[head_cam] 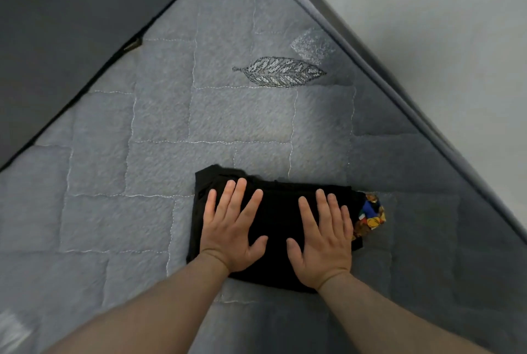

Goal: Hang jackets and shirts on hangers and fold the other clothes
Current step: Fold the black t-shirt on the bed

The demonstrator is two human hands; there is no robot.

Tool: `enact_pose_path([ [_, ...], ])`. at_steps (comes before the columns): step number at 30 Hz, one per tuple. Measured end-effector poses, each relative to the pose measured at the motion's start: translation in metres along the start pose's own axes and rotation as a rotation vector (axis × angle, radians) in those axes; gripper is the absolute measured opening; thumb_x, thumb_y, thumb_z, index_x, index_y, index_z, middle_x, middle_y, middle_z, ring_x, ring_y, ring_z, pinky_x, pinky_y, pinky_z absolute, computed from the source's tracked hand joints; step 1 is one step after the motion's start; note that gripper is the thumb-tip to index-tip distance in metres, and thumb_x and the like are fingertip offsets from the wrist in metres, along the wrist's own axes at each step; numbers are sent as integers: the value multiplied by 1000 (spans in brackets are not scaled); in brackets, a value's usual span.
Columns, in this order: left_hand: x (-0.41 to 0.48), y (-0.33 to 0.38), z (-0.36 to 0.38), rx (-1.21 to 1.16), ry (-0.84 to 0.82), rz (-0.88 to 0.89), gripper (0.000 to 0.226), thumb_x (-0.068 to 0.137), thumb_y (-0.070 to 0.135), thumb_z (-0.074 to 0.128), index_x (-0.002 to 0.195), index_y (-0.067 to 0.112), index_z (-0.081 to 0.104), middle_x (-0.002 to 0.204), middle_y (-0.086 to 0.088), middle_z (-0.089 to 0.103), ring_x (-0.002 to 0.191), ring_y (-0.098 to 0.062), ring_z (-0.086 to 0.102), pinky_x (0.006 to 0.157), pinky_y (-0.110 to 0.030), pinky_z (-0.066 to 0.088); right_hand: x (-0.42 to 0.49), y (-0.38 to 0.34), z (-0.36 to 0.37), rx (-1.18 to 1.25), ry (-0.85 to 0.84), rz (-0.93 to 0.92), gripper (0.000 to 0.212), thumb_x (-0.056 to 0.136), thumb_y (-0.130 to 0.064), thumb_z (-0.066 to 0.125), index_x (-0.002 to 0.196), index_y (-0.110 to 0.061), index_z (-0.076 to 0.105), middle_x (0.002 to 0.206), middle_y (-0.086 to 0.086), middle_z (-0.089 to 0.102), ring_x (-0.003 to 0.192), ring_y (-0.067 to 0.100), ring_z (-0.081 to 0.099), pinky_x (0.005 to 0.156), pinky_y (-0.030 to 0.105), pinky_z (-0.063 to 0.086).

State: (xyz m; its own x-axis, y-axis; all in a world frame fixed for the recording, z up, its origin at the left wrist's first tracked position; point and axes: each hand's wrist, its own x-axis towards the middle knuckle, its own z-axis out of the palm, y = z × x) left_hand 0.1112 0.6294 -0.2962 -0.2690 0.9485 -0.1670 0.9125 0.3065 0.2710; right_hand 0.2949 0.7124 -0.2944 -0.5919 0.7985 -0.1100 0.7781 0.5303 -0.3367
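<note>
Pressing down on a folded black garment, both of the person's hands lie flat with fingers straight and spread, gripping nothing; the left hand covers the garment's left half, the right hand its right half, thumbs pointing toward each other with a strip of black cloth between them; the garment sits as a compact, roughly rectangular bundle on a grey quilted bedspread, near the lower middle of the view; a patch of multicoloured fabric, blue, yellow and orange, pokes out from the bundle's right edge, just beside the right hand's little finger, and whether it belongs to the same piece cannot be told; 1 embroidered leaf motif lies on the spread well beyond the hands; a dark panel fills the upper left corner; a pale wall runs along the right side.
</note>
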Motion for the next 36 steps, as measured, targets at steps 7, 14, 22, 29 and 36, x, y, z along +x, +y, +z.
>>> enact_pose_path([
  [7,0,-2,1,40,20,11,85,74,60,43,147,19,31,153,-18,29,142,-34,25,115,-55,13,0,-2,-3,13,-45,-16,76,80,-52,45,148,-21,30,154,17,29,145,34,22,118,52,13],
  [14,0,-6,6,61,67,31,85,73,59,44,147,18,32,153,-19,32,141,-35,28,114,-57,16,3,-9,-14,-34,-120,-6,79,76,-55,48,146,-21,35,153,15,33,143,33,25,118,48,11],
  [22,-3,-5,6,60,82,19,83,75,59,38,147,17,30,154,-16,30,143,-31,24,116,-53,12,75,-9,-51,-57,-387,-140,93,55,-84,51,126,-24,46,146,5,39,136,24,36,114,42,28],
  [29,-9,-4,9,0,219,-24,85,80,58,37,147,6,34,155,-16,29,146,-30,23,118,-51,15,108,-22,-62,17,-731,-90,79,54,-76,69,118,-29,62,112,-9,66,106,13,62,93,35,50],
  [36,-71,31,-11,-166,475,-598,101,73,67,56,150,10,25,159,-14,18,148,-29,14,121,-41,5,71,-37,-103,360,-903,103,45,61,-31,87,101,-24,71,93,-4,75,86,17,72,85,35,56],
])
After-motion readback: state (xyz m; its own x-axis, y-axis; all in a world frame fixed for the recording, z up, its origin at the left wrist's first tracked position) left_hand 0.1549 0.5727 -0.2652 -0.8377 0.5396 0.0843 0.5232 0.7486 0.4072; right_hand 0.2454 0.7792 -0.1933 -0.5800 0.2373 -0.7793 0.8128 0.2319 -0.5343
